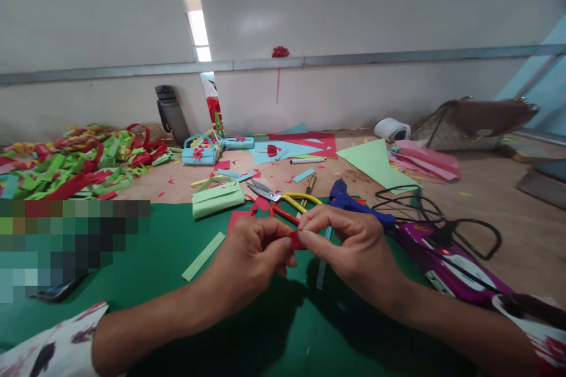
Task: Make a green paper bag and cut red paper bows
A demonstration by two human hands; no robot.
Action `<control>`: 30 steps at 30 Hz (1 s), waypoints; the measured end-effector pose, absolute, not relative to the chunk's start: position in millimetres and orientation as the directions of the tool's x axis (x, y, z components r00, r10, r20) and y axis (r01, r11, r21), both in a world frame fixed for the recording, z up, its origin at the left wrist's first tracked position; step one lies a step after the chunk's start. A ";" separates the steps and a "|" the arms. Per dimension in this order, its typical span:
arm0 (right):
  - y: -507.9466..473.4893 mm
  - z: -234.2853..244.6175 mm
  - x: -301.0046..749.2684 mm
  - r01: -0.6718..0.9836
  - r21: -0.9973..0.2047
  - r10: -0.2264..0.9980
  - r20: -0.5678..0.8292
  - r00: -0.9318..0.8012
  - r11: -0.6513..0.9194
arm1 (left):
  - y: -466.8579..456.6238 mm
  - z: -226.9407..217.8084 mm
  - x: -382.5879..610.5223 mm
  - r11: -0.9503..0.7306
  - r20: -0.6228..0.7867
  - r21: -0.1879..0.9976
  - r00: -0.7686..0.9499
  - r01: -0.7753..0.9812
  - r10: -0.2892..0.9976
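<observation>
A small piece of red paper [297, 240] is pinched between the fingertips of my left hand [260, 247] and my right hand [349, 238], above the green mat [145, 283]. Just beyond my fingers lie scissors [278, 197] with red and yellow handles. A blue glue gun [349, 197] rests behind my right hand, and a clear glue stick [322, 268] shows below that hand. Left of the scissors is a folded light-green paper purse [217, 199]. Nearer my left wrist is a light-green paper strip [203, 256].
Colourful paper strips [88, 159] are heaped at the left, near a dark bottle [171, 115]. Blue paper purses [200, 153] stand at the back. On the right are a purple power strip [451, 259], black cable [481, 224] and a brown handbag [477, 123].
</observation>
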State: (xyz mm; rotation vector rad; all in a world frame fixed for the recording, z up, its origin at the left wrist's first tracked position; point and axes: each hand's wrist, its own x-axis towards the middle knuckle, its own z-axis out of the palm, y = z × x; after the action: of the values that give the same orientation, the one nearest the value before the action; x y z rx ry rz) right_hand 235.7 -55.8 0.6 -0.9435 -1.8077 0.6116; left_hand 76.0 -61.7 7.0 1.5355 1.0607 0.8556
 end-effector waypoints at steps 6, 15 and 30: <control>-56.2 0.5 236.3 0.360 -0.764 0.844 0.493 -0.209 0.535 | -60.2 4.7 76.9 0.084 -0.094 0.996 0.381 0.041 0.920; -55.4 0.0 235.0 0.379 -0.802 0.887 0.430 -0.169 0.461 | -60.0 -6.1 79.2 0.218 -0.186 0.974 0.329 -0.064 0.926; -55.1 -0.7 236.1 0.381 -0.825 0.908 0.388 -0.155 0.418 | -60.5 -6.3 80.6 0.189 -0.178 0.982 0.314 -0.003 0.932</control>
State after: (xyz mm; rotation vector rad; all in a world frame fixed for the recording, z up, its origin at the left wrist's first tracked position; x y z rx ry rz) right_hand 236.1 -55.1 -0.7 -1.1259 -1.7319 0.7031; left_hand 80.6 -60.5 -6.3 1.1830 1.0343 0.8575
